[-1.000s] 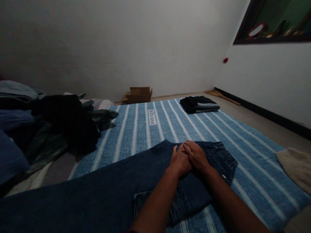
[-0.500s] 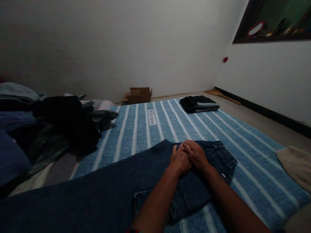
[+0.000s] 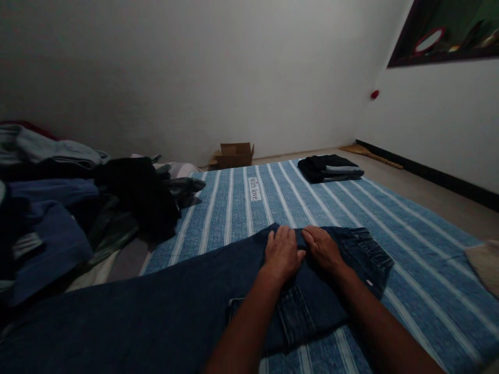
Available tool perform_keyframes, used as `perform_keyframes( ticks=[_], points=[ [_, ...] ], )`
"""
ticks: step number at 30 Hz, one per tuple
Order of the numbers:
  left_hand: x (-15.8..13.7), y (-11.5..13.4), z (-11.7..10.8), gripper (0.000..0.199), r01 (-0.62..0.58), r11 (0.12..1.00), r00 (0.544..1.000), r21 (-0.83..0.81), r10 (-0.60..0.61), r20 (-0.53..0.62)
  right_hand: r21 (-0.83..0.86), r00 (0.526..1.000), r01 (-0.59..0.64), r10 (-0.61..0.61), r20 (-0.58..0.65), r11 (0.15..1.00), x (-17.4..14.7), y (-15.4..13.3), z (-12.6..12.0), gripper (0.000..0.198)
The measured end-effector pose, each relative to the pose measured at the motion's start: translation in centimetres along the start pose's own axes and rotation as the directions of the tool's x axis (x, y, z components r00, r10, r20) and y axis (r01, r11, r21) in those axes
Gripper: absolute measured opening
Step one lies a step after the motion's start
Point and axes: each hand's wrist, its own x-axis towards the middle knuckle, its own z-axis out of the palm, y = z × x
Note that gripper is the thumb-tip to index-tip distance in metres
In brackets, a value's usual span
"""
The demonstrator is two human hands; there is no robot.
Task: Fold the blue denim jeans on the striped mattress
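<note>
Dark blue denim jeans [image 3: 187,306] lie spread flat across the blue mat with white stripes [image 3: 351,208], and that is the thing both hands are on. Their long axis runs from the lower left of the view, where the legs stretch off out of frame, up to the right, where the gathered waistband [image 3: 370,249] ends just beyond the hands. A back pocket [image 3: 288,317] faces up, right under the forearms.

Now the hands. The left hand [image 3: 281,253] lies palm down on the denim, fingers spread and open, gripping nothing, pressing flat near the far edge of the cloth. The right hand [image 3: 323,248] sits just beside it, also palm down and open, fingers pointing towards the left hand, with a narrow gap between the two. Both rest on the seat of the jeans, the right one nearer the waistband, the left one nearer the long run of legs.

Round about: a loose heap of dark and blue clothes [image 3: 78,208] sits off the mat to the left, well apart from the hands. A small folded stack of dark garments [image 3: 329,169] lies at the mat's far corner. A brown cardboard box [image 3: 236,155] stands against the white wall behind.
</note>
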Motion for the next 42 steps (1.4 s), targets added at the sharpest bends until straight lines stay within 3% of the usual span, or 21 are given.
perform_keyframes(
  ticks=[4, 8, 16, 31, 42],
  points=[
    [-0.9, -1.5, -0.1, 0.068, 0.173, 0.984, 0.984, 0.046, -0.17, -0.06, -0.025, 1.0, 0.014, -0.014, 0.007, 1.0, -0.1, 0.1, 0.1, 0.038],
    [-1.2, -2.7, 0.5, 0.08, 0.242, 0.969, 0.97, 0.05, -0.243, -0.005, -0.043, 1.0, 0.018, -0.017, 0.009, 0.999, -0.1, 0.0, 0.0, 0.039],
    [-1.4, -4.2, 2.5, 0.086, 0.265, 0.964, 0.964, 0.021, -0.265, 0.006, -0.037, 0.999, 0.023, -0.022, 0.024, 0.999, -0.2, 0.3, 0.1, 0.038],
    [-1.2, -4.0, 2.8, 0.086, 0.336, 0.941, 0.942, 0.035, -0.335, -0.028, -0.056, 0.999, 0.032, -0.03, 0.033, 0.998, -0.3, 0.4, 0.2, 0.036],
    [-1.0, -3.7, 2.5, 0.085, 0.378, 0.924, 0.925, 0.057, -0.38, 0.022, -0.097, 1.0, 0.025, -0.027, -0.016, 0.995, -0.6, 0.7, 0.7, 0.027]
  ],
)
